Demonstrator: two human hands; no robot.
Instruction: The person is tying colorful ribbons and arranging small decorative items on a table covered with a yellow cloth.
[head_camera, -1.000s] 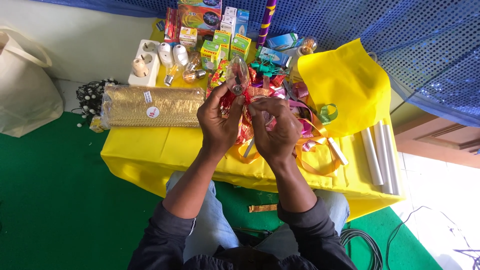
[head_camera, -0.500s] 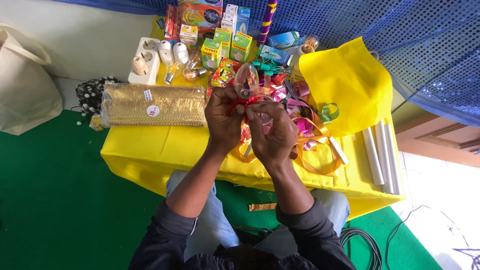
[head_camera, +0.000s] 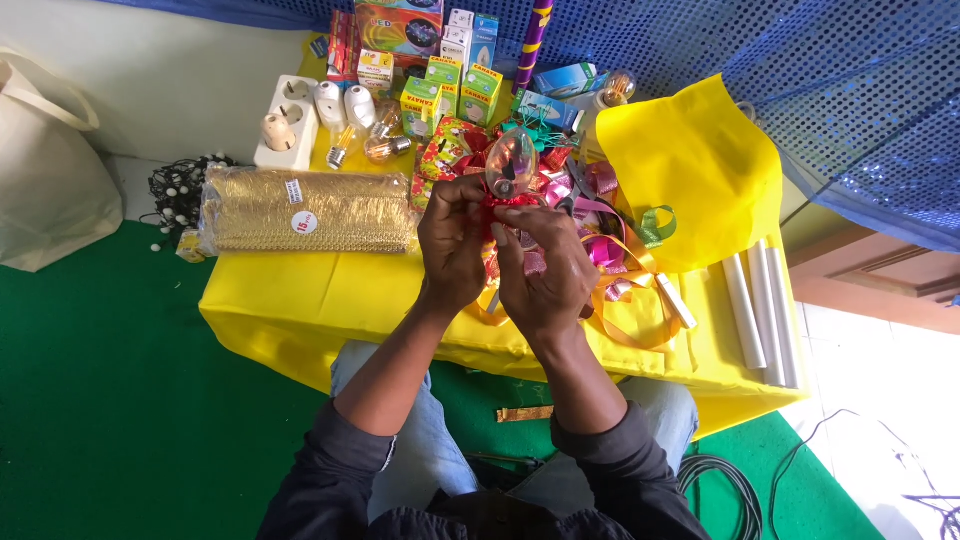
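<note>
Both hands, left hand (head_camera: 455, 240) and right hand (head_camera: 545, 270), pinched on clear bulb (head_camera: 511, 160) with red ribbon (head_camera: 512, 201).

Shiny foil and clear glass over a matt yellow cloth

The clear bulb (head_camera: 512, 160) looks glossy like glass; the red ribbon (head_camera: 505, 203) and gold ribbon (head_camera: 630, 310) are metallic foil. The gold roll (head_camera: 310, 210) glitters under clear plastic wrap. The tablecloth (head_camera: 300, 300) is smooth matt fabric; the green floor (head_camera: 100, 400) is matt, felt-like.
</note>
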